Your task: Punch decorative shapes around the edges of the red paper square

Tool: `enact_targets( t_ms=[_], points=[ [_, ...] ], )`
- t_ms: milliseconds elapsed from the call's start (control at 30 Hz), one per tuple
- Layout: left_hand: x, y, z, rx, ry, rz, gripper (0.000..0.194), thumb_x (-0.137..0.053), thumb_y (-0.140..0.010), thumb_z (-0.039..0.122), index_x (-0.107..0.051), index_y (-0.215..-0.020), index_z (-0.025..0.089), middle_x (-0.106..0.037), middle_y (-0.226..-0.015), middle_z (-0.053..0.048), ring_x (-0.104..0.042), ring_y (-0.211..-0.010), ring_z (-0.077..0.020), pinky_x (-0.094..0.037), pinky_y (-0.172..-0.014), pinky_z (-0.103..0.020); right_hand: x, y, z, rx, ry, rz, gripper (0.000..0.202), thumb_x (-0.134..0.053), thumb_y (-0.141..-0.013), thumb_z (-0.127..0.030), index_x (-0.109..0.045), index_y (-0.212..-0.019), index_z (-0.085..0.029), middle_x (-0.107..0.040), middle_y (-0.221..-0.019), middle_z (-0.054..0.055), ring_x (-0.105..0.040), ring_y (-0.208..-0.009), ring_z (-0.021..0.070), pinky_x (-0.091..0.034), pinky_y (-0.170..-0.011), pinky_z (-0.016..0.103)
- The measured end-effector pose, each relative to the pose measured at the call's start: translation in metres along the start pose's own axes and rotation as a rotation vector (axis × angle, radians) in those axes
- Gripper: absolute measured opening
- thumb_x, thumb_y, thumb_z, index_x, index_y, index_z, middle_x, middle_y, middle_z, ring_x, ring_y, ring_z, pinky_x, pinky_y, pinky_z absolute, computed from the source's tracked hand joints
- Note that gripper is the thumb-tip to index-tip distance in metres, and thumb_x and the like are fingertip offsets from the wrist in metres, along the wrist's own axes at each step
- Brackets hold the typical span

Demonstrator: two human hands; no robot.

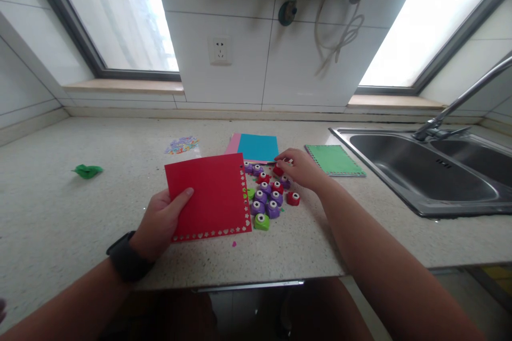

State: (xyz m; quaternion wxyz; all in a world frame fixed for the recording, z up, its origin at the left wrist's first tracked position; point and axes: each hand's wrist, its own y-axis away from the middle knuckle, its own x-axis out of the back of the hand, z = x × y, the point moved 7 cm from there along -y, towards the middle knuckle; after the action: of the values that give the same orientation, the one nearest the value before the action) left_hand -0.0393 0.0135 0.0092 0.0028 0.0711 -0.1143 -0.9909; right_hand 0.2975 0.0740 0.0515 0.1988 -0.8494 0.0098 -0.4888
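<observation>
My left hand (162,218) grips a red sheet of paper (210,197) by its left edge, thumb on top. Small cut-out shapes, such as stars, hearts and flowers, line the sheet's right and bottom edges. My right hand (300,167) is at the back of a cluster of small craft punches, its fingers curled over a red craft punch (278,171) that they partly hide. Purple punches (273,209), other red punches (293,199) and a green punch (262,221) stand right of the sheet; another green one is partly covered by it.
Behind the punches lie blue paper (258,147) and pink paper (232,144). Green paper with a punched border (334,160) lies near the steel sink (424,208). Colourful paper bits (182,145) and a green crumpled piece (88,171) are on the left counter.
</observation>
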Motion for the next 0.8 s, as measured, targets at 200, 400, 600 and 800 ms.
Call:
enact_targets(
  t_ms=[200, 400, 600, 800],
  points=[
    [0.001, -0.001, 0.002, -0.044, -0.013, 0.027, 0.019, -0.064, -0.089, 0.016, -0.07, -0.106, 0.016, -0.081, -0.084, -0.008, -0.078, -0.067, -0.0259, -0.065, -0.057, -0.034, -0.001, -0.001, 0.006, -0.013, 0.01, -0.01, 0.022, -0.059, -0.088, -0.019, -0.077, -0.1, -0.019, -0.075, -0.106, 0.01, -0.069, -0.095, 0.0254, -0.054, -0.084, 0.039],
    [0.001, -0.001, 0.002, -0.03, -0.004, 0.027, 0.023, -0.064, -0.089, 0.017, -0.07, -0.112, 0.015, -0.081, -0.087, -0.008, -0.077, -0.066, -0.0248, -0.065, -0.058, -0.033, -0.002, -0.001, 0.012, -0.034, 0.01, -0.008, 0.023, -0.057, -0.089, -0.018, -0.076, -0.103, -0.019, -0.075, -0.109, 0.011, -0.069, -0.094, 0.0249, -0.055, -0.081, 0.039],
    [0.001, -0.001, 0.0, -0.012, 0.004, 0.025, 0.027, -0.065, -0.09, 0.019, -0.069, -0.117, 0.015, -0.081, -0.093, -0.009, -0.079, -0.074, -0.0259, -0.066, -0.061, -0.034, 0.001, -0.001, 0.019, -0.077, 0.026, 0.015, 0.022, -0.059, -0.09, -0.021, -0.076, -0.105, -0.021, -0.077, -0.109, 0.01, -0.07, -0.093, 0.0259, -0.054, -0.084, 0.042],
    [0.001, -0.001, -0.001, -0.01, -0.002, 0.031, 0.028, -0.066, -0.089, 0.022, -0.068, -0.117, 0.016, -0.081, -0.094, -0.009, -0.079, -0.076, -0.0263, -0.066, -0.062, -0.034, 0.008, 0.0, 0.021, -0.08, 0.024, 0.043, 0.024, -0.057, -0.093, -0.023, -0.075, -0.108, -0.02, -0.077, -0.106, 0.01, -0.069, -0.089, 0.0246, -0.053, -0.082, 0.041]
  ],
)
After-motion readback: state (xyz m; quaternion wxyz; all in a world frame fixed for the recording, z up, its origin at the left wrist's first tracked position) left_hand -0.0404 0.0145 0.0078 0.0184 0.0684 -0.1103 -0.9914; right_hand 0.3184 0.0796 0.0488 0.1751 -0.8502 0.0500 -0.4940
